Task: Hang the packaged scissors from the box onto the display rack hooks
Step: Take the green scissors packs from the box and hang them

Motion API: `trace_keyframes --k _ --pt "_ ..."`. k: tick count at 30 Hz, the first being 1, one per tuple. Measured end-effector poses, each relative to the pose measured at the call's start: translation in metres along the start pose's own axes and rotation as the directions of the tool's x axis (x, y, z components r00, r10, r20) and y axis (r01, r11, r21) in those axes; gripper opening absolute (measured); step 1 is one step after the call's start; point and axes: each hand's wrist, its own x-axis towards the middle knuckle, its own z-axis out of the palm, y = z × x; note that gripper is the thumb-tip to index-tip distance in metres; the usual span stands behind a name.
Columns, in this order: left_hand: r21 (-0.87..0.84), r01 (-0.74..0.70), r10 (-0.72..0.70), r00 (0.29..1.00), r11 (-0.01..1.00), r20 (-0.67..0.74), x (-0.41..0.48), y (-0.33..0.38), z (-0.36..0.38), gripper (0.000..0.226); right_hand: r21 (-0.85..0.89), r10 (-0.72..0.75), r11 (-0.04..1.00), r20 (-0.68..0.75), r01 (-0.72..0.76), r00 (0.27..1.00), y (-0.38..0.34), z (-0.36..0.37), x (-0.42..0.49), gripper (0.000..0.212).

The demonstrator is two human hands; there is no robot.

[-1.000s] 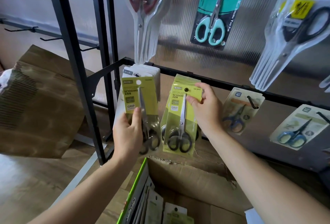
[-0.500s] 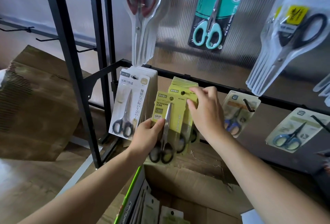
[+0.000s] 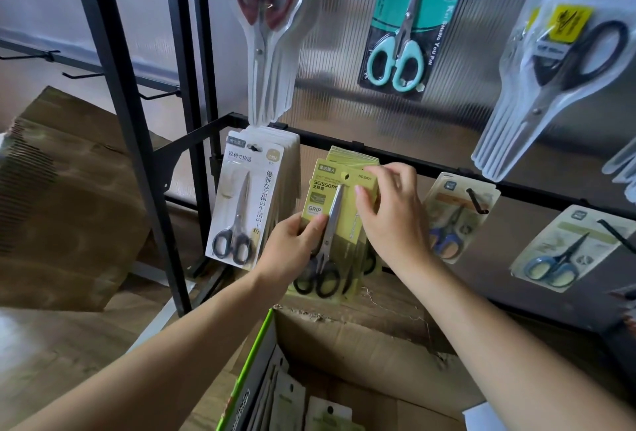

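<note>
A yellow-green scissors pack (image 3: 330, 203) with black handles is held up in front of the stack of same-coloured packs (image 3: 351, 157) hanging on the lower rail. My left hand (image 3: 292, 248) grips the pack at its lower left edge, thumb on the front. My right hand (image 3: 389, 210) pinches the pack's upper right corner, fingers curled behind it. The hook that carries the stack is hidden behind the cards. At the bottom, the open cardboard box (image 3: 361, 337) holds several more packs (image 3: 309, 406).
White-carded scissors (image 3: 247, 203) hang just left. Blue-handled small scissors (image 3: 454, 220) and another pack (image 3: 564, 251) hang to the right on black hooks. Larger scissors hang on the upper row. A black rack post (image 3: 130, 128) stands left, with a brown cardboard box (image 3: 69, 196) beyond it.
My left hand carried the yellow-green pack rightward from in front of the white packs to the yellow-green stack. My right hand moved from the hanging stack onto the new pack's top corner.
</note>
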Motion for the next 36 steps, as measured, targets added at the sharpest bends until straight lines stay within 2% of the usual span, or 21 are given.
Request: trace_keyframes --k 4,10,12,16,19,23,27,31,36 --pt "0.075 -0.004 0.01 0.997 0.997 -0.082 0.009 0.0 0.004 0.037 -0.022 0.035 0.999 0.02 -0.034 0.999 0.002 0.003 0.005 0.032" --pt "0.278 -0.03 0.082 0.981 0.96 -0.178 0.017 0.0 0.013 0.03 0.006 0.007 1.0 0.051 -0.008 0.999 0.005 0.004 0.003 0.03" --pt "0.411 -0.028 0.123 0.971 0.911 -0.207 0.019 0.0 0.013 0.031 0.009 0.002 1.0 0.068 -0.003 0.998 0.005 0.005 0.005 0.028" --pt "0.669 0.008 0.212 0.946 0.743 -0.247 0.022 0.002 0.007 0.04 -0.049 -0.011 0.999 0.092 0.016 0.996 0.006 0.007 0.006 0.026" --pt "0.709 -0.122 0.358 0.914 0.695 -0.193 0.02 0.001 0.004 0.042 -0.059 -0.017 0.998 0.098 0.023 0.995 0.007 0.007 0.004 0.028" --pt "0.776 -0.25 0.444 0.895 0.579 -0.043 0.018 -0.003 0.01 0.05 -0.065 -0.013 0.998 0.121 0.021 0.993 0.005 0.005 -0.001 0.038" --pt "0.794 -0.276 0.461 0.888 0.541 -0.006 0.016 -0.007 0.013 0.06 -0.068 -0.005 0.998 0.142 0.015 0.99 0.004 0.002 -0.005 0.049" --pt "0.793 -0.289 0.499 0.867 0.537 -0.021 0.017 -0.007 0.012 0.055 -0.076 -0.001 0.997 0.164 0.014 0.986 0.005 0.001 -0.01 0.055" --pt "0.879 -0.328 0.612 0.789 0.347 0.053 0.0 -0.015 0.009 0.054 -0.122 -0.007 0.992 0.166 0.027 0.986 0.009 -0.004 -0.022 0.056"
